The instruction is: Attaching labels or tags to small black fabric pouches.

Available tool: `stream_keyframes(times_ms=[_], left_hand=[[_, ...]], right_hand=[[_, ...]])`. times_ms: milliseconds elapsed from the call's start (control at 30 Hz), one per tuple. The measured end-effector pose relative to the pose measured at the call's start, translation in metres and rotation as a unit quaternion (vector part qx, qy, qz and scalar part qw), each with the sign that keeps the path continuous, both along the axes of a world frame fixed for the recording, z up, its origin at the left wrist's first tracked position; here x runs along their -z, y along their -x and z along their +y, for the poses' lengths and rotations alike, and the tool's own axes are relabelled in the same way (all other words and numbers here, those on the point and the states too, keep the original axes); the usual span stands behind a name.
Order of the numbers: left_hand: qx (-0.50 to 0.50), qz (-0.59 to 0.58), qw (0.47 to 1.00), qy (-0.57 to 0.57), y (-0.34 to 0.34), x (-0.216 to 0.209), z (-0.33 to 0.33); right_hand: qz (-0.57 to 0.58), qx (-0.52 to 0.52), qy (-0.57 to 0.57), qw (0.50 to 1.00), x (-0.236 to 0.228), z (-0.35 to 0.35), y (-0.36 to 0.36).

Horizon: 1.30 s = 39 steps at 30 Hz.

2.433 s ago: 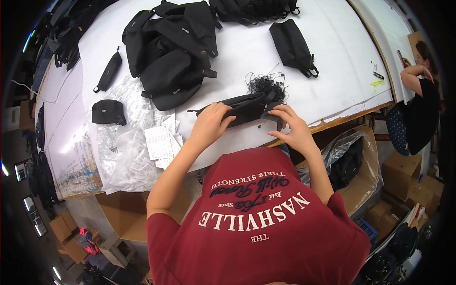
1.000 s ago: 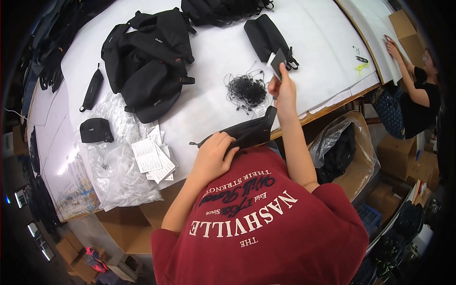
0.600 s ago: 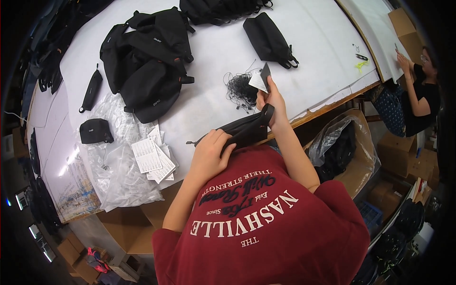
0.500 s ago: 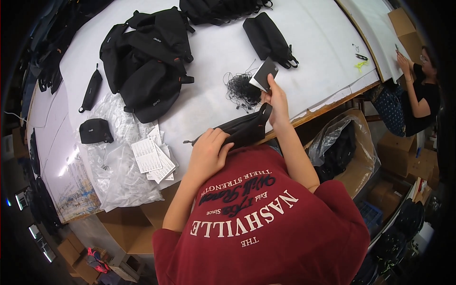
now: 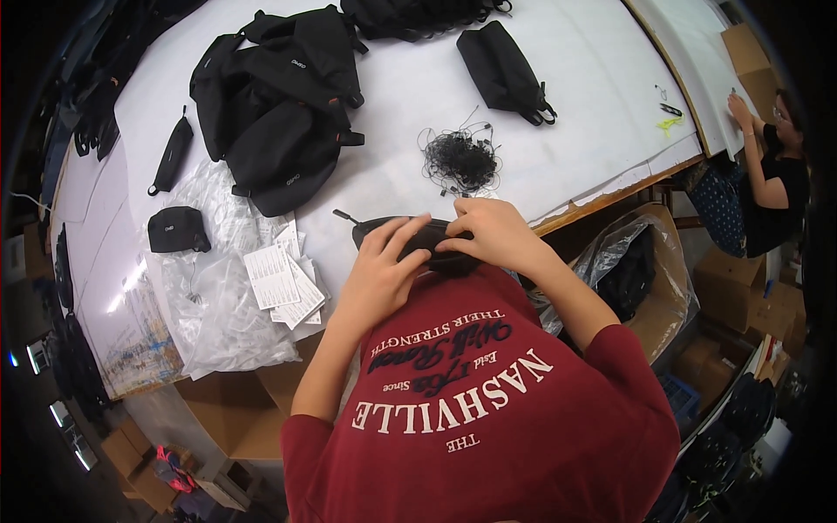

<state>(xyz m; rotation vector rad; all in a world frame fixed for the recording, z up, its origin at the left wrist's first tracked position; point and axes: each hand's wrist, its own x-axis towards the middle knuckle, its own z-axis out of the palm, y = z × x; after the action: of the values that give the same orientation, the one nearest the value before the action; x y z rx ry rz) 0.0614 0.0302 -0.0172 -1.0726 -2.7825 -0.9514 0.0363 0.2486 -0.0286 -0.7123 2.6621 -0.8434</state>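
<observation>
The counter (image 5: 597, 87) in front of me was white on top, with a worn wooden edge on the right. A heap of black bags (image 5: 279, 131) lay on its far left side, with a slim black pouch (image 5: 173, 157) beside it. A small black case (image 5: 177, 230) rested on crumpled clear plastic (image 5: 228, 305), and printed white cards (image 5: 281, 284) lay fanned at its side. Just beyond my hands sat a tangle of thin black cords (image 5: 464, 163); a larger black pouch (image 5: 503, 71) lay past it. Over to the right a co-worker (image 5: 767, 187) was at a second white surface, and below stood cardboard boxes (image 5: 725, 275) and an open carton lined with plastic (image 5: 673, 301).

My left hand (image 5: 385, 261) was curled over the zip pouch (image 5: 432, 237), its fingers a little apart on top and its thumb on the near side, gripping it. My right hand (image 5: 497, 230) was bent inward, fingertips gathered at the pouch's upper rim; I could not tell whether they pinched it.

The zip pouch was black, soft and long, lying crosswise at the counter's near edge, close against my dark red shirt (image 5: 523, 453). A black pull tab (image 5: 343, 214) stuck out past its left end, and my fingers hid much of the rest.
</observation>
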Motion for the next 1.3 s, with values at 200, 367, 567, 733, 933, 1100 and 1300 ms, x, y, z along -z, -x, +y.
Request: stream_keyframes(times_ms=[200, 367, 567, 733, 933, 1100, 1300], left_hand=[[0.015, -0.125, 0.992, -0.012, 0.006, 0.009, -0.011], [-0.23, -0.121, 0.961, -0.096, 0.024, 0.013, -0.036], [-0.423, -0.174, 0.855, 0.244, 0.077, 0.034, -0.156], [-0.359, -0.097, 0.896, 0.244, 0.078, 0.051, -0.162], [-0.394, -0.159, 0.879, 0.217, 0.088, 0.055, -0.157], [-0.373, -0.129, 0.899, 0.191, 0.081, 0.052, -0.165], [-0.379, -0.089, 0.901, 0.193, 0.064, 0.001, -0.126]], right_hand=[[-0.074, -0.016, 0.065, 0.995, -0.01, 0.002, -0.003], [-0.049, -0.02, 0.05, 0.997, 0.006, 0.001, -0.004], [-0.048, -0.03, 0.056, 0.997, 0.014, 0.001, 0.002], [0.062, -0.003, 0.077, 0.995, 0.007, -0.005, 0.003], [0.171, 0.031, 0.068, 0.982, 0.032, -0.018, 0.006], [0.182, 0.032, 0.054, 0.981, 0.03, -0.017, 0.01], [0.172, 0.033, 0.057, 0.983, 0.03, -0.019, 0.005]])
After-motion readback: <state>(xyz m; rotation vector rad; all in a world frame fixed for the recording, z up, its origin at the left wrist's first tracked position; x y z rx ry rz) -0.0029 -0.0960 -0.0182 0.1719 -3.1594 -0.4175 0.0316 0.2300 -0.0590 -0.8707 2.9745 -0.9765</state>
